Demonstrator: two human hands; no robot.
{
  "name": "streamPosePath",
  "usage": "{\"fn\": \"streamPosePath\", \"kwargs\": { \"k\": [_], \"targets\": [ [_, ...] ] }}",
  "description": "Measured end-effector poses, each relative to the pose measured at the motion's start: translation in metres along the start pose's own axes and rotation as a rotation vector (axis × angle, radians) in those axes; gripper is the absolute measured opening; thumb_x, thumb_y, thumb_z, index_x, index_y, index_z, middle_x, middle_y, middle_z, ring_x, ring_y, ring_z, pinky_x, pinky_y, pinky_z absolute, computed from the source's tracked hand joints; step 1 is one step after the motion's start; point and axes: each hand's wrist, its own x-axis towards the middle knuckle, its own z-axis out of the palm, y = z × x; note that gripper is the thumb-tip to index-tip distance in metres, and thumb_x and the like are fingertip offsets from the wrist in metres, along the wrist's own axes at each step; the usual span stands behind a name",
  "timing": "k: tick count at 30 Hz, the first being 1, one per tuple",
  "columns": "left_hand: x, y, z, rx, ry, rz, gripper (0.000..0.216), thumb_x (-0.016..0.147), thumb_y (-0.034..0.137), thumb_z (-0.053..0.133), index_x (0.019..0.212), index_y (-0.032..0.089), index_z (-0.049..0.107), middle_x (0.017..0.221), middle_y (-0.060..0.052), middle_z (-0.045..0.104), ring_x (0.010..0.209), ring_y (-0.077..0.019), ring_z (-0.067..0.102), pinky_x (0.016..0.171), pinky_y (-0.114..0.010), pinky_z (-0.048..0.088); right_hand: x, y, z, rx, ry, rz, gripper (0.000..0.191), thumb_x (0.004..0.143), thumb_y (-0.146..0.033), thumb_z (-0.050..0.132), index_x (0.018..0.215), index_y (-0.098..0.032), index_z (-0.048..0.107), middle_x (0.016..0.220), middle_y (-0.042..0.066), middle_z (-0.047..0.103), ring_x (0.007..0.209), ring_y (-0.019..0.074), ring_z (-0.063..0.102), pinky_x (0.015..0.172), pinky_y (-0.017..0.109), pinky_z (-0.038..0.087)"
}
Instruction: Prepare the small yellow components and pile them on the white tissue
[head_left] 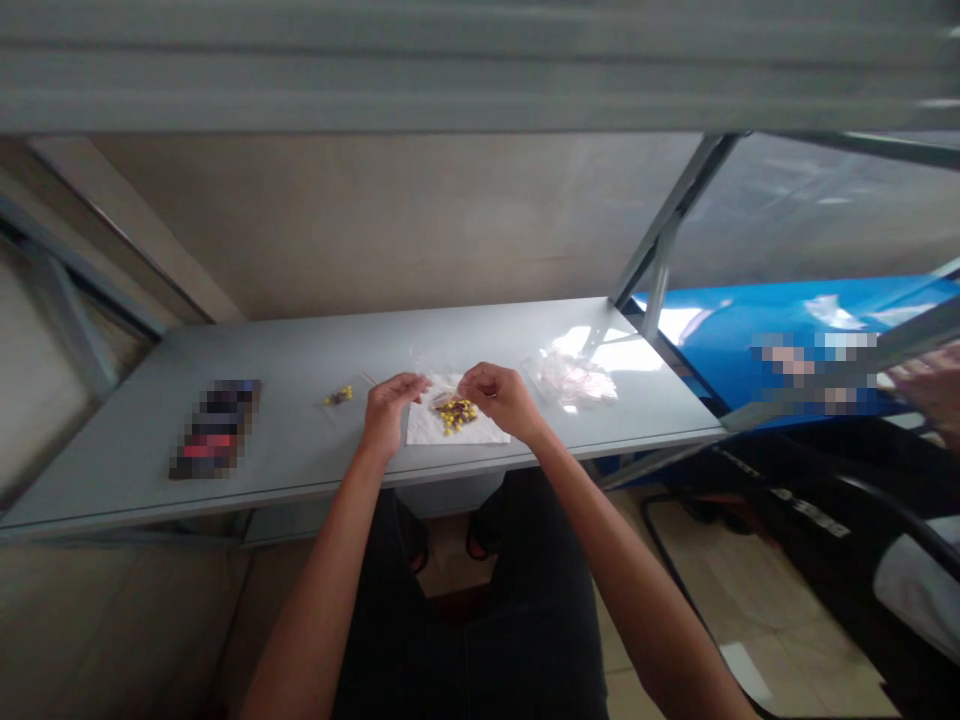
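Note:
Both hands hover close together over a white cloth or paper sheet on the grey shelf table. A small pile of yellow-tipped brown pieces lies on the sheet, just below my fingers. My left hand is closed in a pinch at the sheet's left side. My right hand is also pinched, with its fingers curled in above the pile. Something thin and pale seems to span between the fingertips, too faint to name. To the left, a clear bag holds a few similar yellow-tipped pieces.
A heap of clear plastic bags lies right of the sheet. At the table's left is a blurred-out flat object. Metal posts and an overhead beam frame the space. Another person sits at a blue table on the right.

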Motion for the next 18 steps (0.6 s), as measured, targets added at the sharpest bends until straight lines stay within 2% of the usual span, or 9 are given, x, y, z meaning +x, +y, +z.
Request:
{"fn": "streamPosePath", "kwargs": {
  "k": [3,6,8,9,11,13,15,18],
  "targets": [
    [-0.002,0.003,0.004,0.082,-0.098,-0.017,0.030,0.084,0.047,0.073,0.086,0.018,0.080,0.088,-0.007,0.077,0.075,-0.0165,0.063,0.074,-0.029,0.048,-0.003,0.001,-0.013,-0.021,-0.007,0.012,0.021,0.084,-0.038,0.070,0.087,-0.017,0.068,0.079,0.004,0.074,0.070,0.0143,0.066,0.064,0.024,0.050],
    [-0.002,0.007,-0.001,0.221,-0.156,0.028,0.034,0.090,0.049,0.065,0.096,0.017,0.078,0.097,-0.009,0.078,0.084,-0.0204,0.067,0.076,-0.032,0.051,-0.006,0.008,-0.035,-0.056,0.071,0.065,0.023,0.085,-0.038,0.066,0.092,-0.017,0.068,0.080,0.006,0.075,0.060,0.0113,0.059,0.056,0.023,0.044],
    [0.000,0.007,-0.019,0.388,-0.083,0.132,0.032,0.092,0.045,0.060,0.103,0.018,0.075,0.105,-0.010,0.077,0.096,-0.0241,0.069,0.082,-0.035,0.053,-0.008,0.013,-0.057,-0.159,0.216,0.127,0.025,0.086,-0.038,0.062,0.096,-0.016,0.069,0.077,0.005,0.075,0.051,0.0095,0.051,0.052,0.023,0.040],
    [0.002,0.006,-0.032,0.515,-0.005,0.201,0.030,0.092,0.041,0.059,0.103,0.018,0.073,0.108,-0.011,0.076,0.101,-0.0258,0.068,0.087,-0.038,0.053,-0.009,0.014,-0.070,-0.257,0.316,0.162,0.025,0.088,-0.037,0.060,0.097,-0.016,0.070,0.075,0.005,0.074,0.050,0.0097,0.050,0.053,0.024,0.040],
    [0.004,0.002,-0.062,0.807,0.138,0.329,0.026,0.088,0.033,0.058,0.104,0.017,0.073,0.112,-0.013,0.074,0.111,-0.0300,0.065,0.100,-0.047,0.049,-0.011,0.016,-0.095,-0.531,0.492,0.226,0.025,0.090,-0.033,0.057,0.097,-0.016,0.073,0.072,0.004,0.073,0.055,0.0121,0.055,0.059,0.025,0.042],
    [0.006,-0.005,-0.089,1.008,0.172,0.383,0.029,0.084,0.029,0.062,0.109,0.017,0.072,0.119,-0.015,0.072,0.119,-0.0333,0.060,0.112,-0.054,0.040,-0.013,0.017,-0.115,-0.739,0.583,0.259,0.024,0.090,-0.028,0.059,0.099,-0.017,0.077,0.071,0.004,0.071,0.064,0.0153,0.059,0.068,0.028,0.043],
    [0.007,-0.013,-0.105,1.052,0.189,0.381,0.032,0.082,0.028,0.065,0.112,0.018,0.072,0.123,-0.015,0.071,0.120,-0.0339,0.060,0.113,-0.054,0.040,-0.016,0.019,-0.127,-0.815,0.618,0.287,0.026,0.089,-0.024,0.060,0.105,-0.017,0.080,0.069,0.005,0.069,0.067,0.0181,0.058,0.071,0.031,0.041],
    [0.006,-0.021,-0.111,0.980,0.235,0.330,0.029,0.079,0.028,0.068,0.106,0.019,0.074,0.114,-0.015,0.074,0.110,-0.0328,0.063,0.107,-0.053,0.045,-0.022,0.023,-0.131,-0.917,0.653,0.355,0.036,0.093,-0.026,0.060,0.124,-0.020,0.077,0.070,0.007,0.067,0.066,0.0211,0.055,0.069,0.035,0.036]
  ]
}}
